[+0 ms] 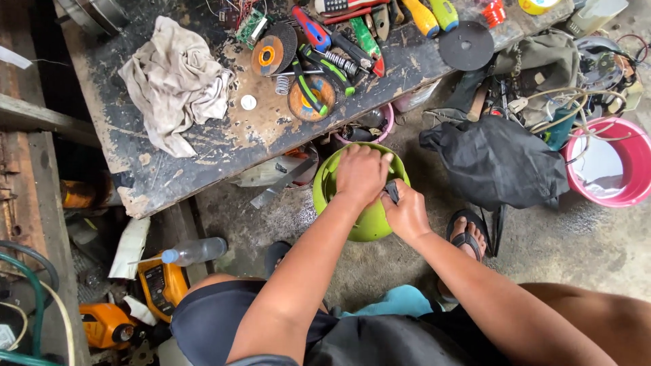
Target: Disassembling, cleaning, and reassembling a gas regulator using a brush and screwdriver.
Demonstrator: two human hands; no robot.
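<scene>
Stretching across the upper part of the view, a worn wooden workbench with flaking dark paint carries a crumpled beige rag, several grinding discs, a black disc, green-handled pliers, a metal spring, a white bottle cap and screwdrivers with yellow and green handles. On the concrete floor to the right lies a black plastic bag, and beyond it sits a pink bucket with tangled cords above it. Just below the bench edge, at the middle of the view, stands a green gas cylinder, seen from above, between the person's knees. The left hand lies over the cylinder's top with its fingers curled down over the collar, closed around something there that the hand itself hides. The right hand presses against the cylinder's near right side and pinches a small dark piece between thumb and fingers, touching the left hand. A foot in a black sandal rests on the floor just right of the cylinder. At the lower left, under the bench, lie a clear plastic bottle with a blue cap and a yellow multimeter
</scene>
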